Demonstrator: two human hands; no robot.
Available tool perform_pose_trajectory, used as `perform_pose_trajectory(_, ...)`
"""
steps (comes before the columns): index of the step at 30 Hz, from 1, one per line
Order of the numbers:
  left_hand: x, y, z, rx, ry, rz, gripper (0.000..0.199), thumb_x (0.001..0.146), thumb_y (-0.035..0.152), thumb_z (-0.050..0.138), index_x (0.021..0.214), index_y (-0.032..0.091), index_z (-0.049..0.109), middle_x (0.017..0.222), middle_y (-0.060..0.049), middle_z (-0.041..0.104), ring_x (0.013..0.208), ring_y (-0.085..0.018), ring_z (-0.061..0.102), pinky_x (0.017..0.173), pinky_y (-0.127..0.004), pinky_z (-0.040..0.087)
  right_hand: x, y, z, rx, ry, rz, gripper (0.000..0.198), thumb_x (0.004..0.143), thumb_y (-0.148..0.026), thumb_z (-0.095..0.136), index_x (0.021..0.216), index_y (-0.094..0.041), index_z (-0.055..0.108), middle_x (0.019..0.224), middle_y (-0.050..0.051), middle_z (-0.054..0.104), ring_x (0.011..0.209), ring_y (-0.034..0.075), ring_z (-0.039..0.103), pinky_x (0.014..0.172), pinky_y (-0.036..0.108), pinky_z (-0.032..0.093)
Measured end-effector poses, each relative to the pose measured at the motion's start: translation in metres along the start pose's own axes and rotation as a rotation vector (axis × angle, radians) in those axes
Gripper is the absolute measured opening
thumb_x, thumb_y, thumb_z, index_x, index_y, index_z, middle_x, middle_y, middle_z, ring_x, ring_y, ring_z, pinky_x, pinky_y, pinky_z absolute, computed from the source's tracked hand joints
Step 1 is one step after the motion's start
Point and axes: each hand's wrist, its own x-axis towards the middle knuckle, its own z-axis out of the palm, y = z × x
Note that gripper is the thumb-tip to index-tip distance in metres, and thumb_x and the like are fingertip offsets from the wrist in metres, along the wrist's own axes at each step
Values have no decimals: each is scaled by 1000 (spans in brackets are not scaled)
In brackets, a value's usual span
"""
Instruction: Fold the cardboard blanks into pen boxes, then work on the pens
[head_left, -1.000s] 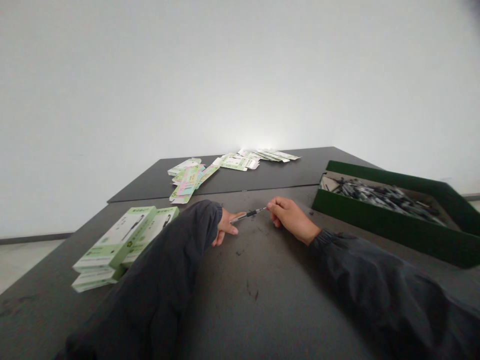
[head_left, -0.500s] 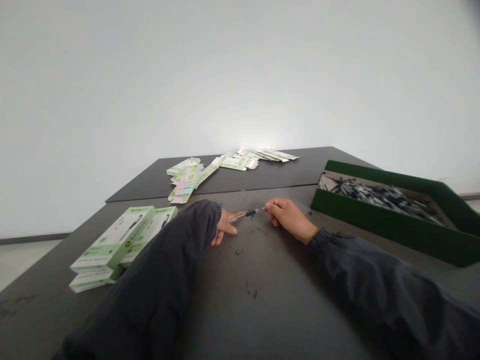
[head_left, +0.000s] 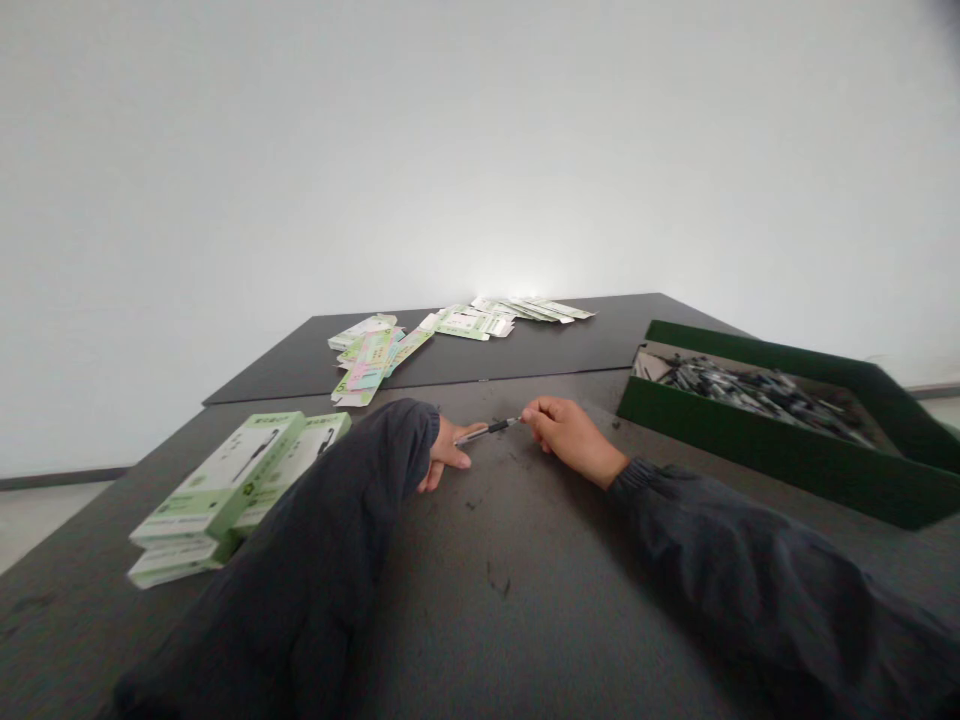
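A clear-barrelled pen [head_left: 491, 429] with a black grip lies slantwise between my two hands, just above the dark table. My left hand [head_left: 445, 453] is closed around its rear end, with the thumb and other fingers partly showing under the cuff. At the other end, the thumb and forefinger of my right hand [head_left: 566, 432] pinch the pen's pointed tip. Whether a small cap sits between those fingertips is too small to make out.
White-and-green pen boxes [head_left: 217, 480] are stacked on the left, partly behind my left sleeve. A green tray [head_left: 750, 440] of loose pens stands on the right. Flattened cartons [head_left: 472, 322] and colourful ones [head_left: 367, 365] lie at the back, before a pale wall.
My right hand has shifted slightly left, towards my left hand. The pen stays between both hands, and the whole view has slid a little.
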Motion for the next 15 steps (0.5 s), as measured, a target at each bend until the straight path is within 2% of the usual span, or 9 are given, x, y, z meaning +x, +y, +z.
perform_pose_trajectory(4, 3, -4, -1, 50, -4, 84, 87, 81, 49, 36, 121, 18, -34, 50, 2, 59, 47, -19, 60, 43, -26, 46, 1, 1, 1, -31, -2, -18, 29, 77, -39, 38, 69, -15, 52, 56, -1, 52, 43, 7, 45, 41, 17, 31)
perform_pose_trajectory(15, 4, -4, 0, 92, -4, 37, 79, 85, 41, 30, 119, 18, -37, 53, 2, 58, 48, -18, 60, 45, -27, 46, 2, 4, 2, 12, -12, -14, 24, 77, -36, 39, 73, -15, 52, 56, -2, 50, 42, 7, 43, 39, 17, 30)
